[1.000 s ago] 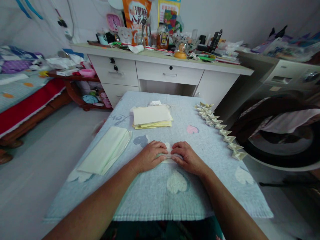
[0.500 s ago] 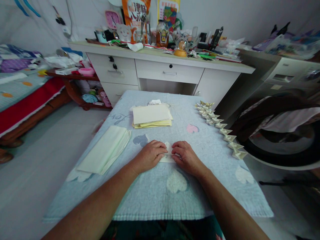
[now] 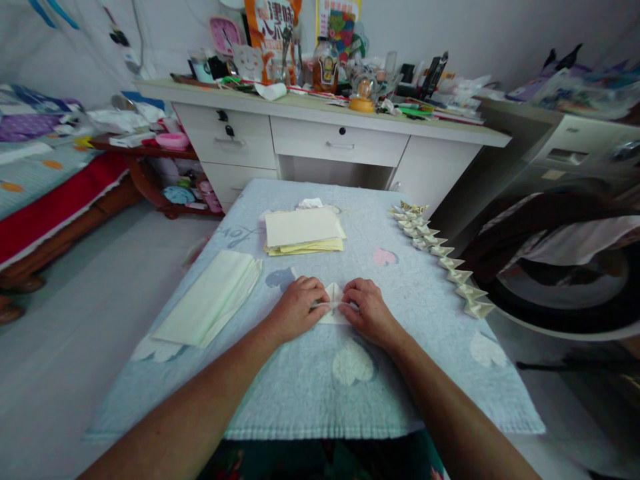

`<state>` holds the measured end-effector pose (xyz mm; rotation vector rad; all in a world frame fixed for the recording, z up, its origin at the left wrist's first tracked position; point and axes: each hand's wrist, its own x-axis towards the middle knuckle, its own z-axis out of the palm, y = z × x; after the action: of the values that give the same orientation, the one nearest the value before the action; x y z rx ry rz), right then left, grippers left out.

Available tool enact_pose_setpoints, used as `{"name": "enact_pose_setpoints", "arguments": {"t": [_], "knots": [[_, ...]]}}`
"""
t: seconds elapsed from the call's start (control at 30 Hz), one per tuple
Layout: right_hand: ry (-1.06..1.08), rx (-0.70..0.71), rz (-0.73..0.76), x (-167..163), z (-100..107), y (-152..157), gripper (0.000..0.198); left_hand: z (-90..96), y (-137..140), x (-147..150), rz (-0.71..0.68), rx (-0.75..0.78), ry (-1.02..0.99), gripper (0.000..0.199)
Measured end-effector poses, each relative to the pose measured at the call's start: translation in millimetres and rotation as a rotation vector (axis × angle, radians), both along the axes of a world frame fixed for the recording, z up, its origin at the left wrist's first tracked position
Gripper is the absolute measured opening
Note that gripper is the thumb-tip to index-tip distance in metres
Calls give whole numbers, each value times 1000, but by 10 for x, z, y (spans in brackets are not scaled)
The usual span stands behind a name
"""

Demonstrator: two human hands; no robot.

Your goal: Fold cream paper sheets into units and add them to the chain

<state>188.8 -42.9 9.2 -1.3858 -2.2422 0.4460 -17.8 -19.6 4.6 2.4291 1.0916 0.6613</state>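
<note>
A small folded sheet of paper [image 3: 334,316] lies on the cloth between my hands, its pointed top towards the far side. On its left edge, my left hand [image 3: 301,305] is closed with bent fingers, pinching a raised fold. My right hand [image 3: 367,308] grips the same fold from the right. The fold stands up as a thin strip across the paper's middle. Parts of both sides are covered by my fingers. Beyond my hands sits a stack of cream and yellow paper [image 3: 303,229]. To the left lies a pale green folded sheet stack [image 3: 210,297].
Folded paper pieces [image 3: 453,264] form a long row along the table's right side. A blue cloth with hearts [image 3: 310,393] covers the table. Behind it stands a white desk [image 3: 340,140] crowded with objects; a washing machine [image 3: 555,153] is at the right.
My fingers have lifted the paper's near layer into a raised fold across its middle. Both hands have shifted only slightly; the stacks and the row stay put.
</note>
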Motion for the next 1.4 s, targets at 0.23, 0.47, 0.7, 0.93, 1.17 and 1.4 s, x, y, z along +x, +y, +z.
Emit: {"name": "enact_pose_setpoints", "arguments": {"t": [0.23,0.47,0.7,0.93,1.17,1.4], "knots": [[-82,59,31,-37,17,-55,8,-1,-15,1,4,1,25,4],[-62,-16,29,-50,3,-27,11,21,2,-37,61,-13,95,10],[-99,-89,-110,-83,69,-27,15,69,37,-128,99,-54,157,21],[-118,-85,-132,-77,48,-31,16,59,27,-125,116,-64,151,13],[-100,-31,-68,-85,25,-53,11,72,-25,-7,-7,-59,95,14],[-114,-7,23,-109,54,-68,12,27,-16,34,-34,-40,112,9]]}}
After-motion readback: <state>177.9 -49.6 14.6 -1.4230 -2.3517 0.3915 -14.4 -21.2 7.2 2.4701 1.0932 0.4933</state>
